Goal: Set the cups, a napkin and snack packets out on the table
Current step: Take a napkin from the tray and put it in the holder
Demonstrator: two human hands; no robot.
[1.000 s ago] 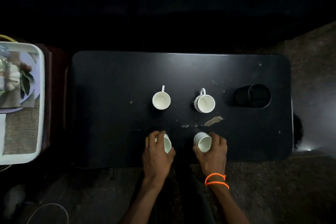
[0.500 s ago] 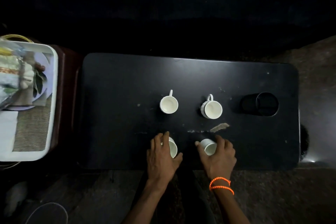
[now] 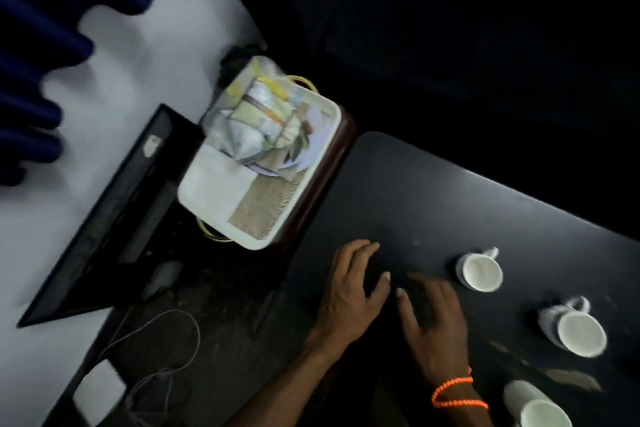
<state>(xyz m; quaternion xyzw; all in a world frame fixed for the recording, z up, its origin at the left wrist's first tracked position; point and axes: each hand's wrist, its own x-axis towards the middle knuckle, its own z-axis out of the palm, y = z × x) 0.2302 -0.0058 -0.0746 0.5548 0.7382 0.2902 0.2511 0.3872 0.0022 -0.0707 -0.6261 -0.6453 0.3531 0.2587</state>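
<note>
- Snack packets (image 3: pixel 258 121): I find them heaped on the far end of the white tray (image 3: pixel 221 199), which sits on a side stand to the left of the table (image 3: pixel 433 204). I judge them light, crinkly and slippery; best pinched at a sealed edge. The blur prevents a count.
- Napkin (image 3: pixel 218 184): one pale folded square, lying flat on the tray just near of the packets. Soft and limp; lift it by a corner.
- Cups (image 3: pixel 481 270): three white ones in view, all on the table to the right. Rigid and breakable; take them by the handle.
- Left hand (image 3: pixel 353 291): open, fingers spread, empty, over the table nearest the tray.
- Right hand (image 3: pixel 433 322): open and empty, beside it.
</note>
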